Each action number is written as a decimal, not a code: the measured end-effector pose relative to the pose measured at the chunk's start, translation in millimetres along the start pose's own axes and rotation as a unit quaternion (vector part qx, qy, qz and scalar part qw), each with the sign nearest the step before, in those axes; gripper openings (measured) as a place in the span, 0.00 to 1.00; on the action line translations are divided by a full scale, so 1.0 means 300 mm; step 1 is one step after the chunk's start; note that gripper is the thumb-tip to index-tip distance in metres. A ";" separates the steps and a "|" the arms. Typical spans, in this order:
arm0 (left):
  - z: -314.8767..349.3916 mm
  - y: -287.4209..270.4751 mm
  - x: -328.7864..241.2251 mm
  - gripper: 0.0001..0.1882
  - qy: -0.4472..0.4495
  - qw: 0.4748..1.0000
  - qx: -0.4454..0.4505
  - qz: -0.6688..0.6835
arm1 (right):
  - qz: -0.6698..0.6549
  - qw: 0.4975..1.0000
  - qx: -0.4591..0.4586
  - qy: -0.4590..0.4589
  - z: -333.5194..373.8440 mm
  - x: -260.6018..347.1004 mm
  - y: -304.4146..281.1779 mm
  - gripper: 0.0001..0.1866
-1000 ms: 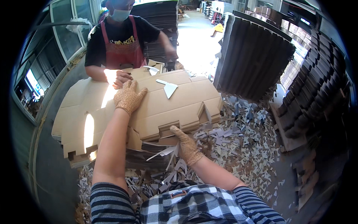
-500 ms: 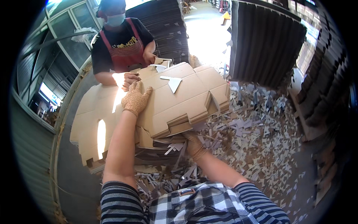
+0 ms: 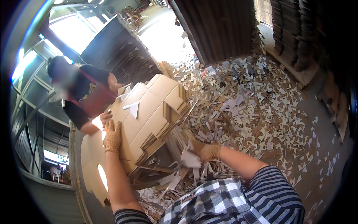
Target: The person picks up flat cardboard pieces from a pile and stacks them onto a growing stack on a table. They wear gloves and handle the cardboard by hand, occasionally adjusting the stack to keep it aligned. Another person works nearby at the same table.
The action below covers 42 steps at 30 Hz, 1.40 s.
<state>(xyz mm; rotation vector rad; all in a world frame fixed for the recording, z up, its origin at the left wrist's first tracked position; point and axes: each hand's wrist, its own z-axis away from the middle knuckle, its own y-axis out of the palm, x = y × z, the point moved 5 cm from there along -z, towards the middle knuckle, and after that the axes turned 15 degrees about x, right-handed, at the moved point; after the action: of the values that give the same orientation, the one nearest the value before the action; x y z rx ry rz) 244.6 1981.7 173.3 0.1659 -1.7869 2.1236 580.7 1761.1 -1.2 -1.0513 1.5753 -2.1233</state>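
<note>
A stack of die-cut cardboard sheets (image 3: pixel 149 108) lies in front of me, with notched edges toward my right. My left hand (image 3: pixel 112 138), in a tan textured glove, rests flat on its top with the fingers stretched out. Below the stack's near right edge, my gloved right hand (image 3: pixel 209 152) is closed around cardboard scraps; motion blurs its fingertips. A pale scrap (image 3: pixel 190 159) shows at those fingers. On the stack lies a loose white offcut (image 3: pixel 132 109).
Across the stack stands a co-worker in a red apron (image 3: pixel 97 100), one hand (image 3: pixel 106 117) close to my left one. Offcuts (image 3: pixel 257 127) cover the floor on the right. Tall stacks of sheets (image 3: pixel 123 52) stand behind, and a dark stack (image 3: pixel 223 30) rises at the back.
My right hand has come out from under the stack's edge, to the right, with scraps at its fingers. My left hand stays on the stack. The view has swung right and tilted.
</note>
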 end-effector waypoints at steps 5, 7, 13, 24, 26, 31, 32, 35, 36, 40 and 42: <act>-0.016 0.015 0.012 0.27 0.018 0.999 -0.015 0.031 | -0.653 0.700 -0.279 -0.080 -0.034 -0.160 -0.262 0.41; -0.005 -0.023 0.008 0.32 0.034 0.991 -0.036 0.122 | -0.622 0.698 -0.349 -0.058 -0.085 -0.131 -0.372 0.36; -0.010 0.035 0.071 0.37 -0.039 0.984 -0.024 0.174 | -0.728 0.554 -0.404 -0.014 -0.177 -0.134 -0.370 0.23; 0.032 -0.052 -0.029 0.29 -0.022 0.984 -0.002 0.177 | -0.674 0.571 -0.463 -0.072 -0.088 -0.085 -0.417 0.25; 0.010 -0.003 0.034 0.30 -0.012 0.984 -0.027 0.176 | -0.657 0.610 -0.437 -0.068 -0.088 -0.083 -0.381 0.25; -0.006 -0.005 0.041 0.32 -0.050 0.968 -0.093 0.226 | -0.763 0.506 -0.387 -0.110 -0.141 -0.129 -0.256 0.26; 0.012 -0.035 0.017 0.32 -0.056 0.961 -0.105 0.250 | -0.749 0.529 -0.387 -0.098 -0.133 -0.139 -0.258 0.27; 0.112 -0.135 -0.029 0.30 -0.123 0.967 -0.175 0.140 | -0.725 0.573 -0.375 -0.077 -0.139 -0.130 -0.286 0.30; 0.154 -0.194 -0.076 0.29 -0.141 0.952 -0.260 0.080 | -0.734 0.558 -0.374 -0.102 -0.141 -0.125 -0.304 0.29; 0.284 -0.385 -0.462 0.45 0.243 0.896 -0.131 0.347 | -0.747 0.519 -0.401 -0.103 -0.095 -0.092 -0.349 0.25; 0.397 -0.448 -0.748 0.55 0.299 0.951 -0.061 0.050 | -0.727 0.545 -0.408 -0.094 -0.100 -0.139 -0.340 0.25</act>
<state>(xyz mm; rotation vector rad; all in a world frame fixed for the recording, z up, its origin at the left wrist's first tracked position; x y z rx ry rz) 482.6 1840.3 250.4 -0.5544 -1.5627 1.8420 606.8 1844.3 72.5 -3.7651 1.6571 -1.3046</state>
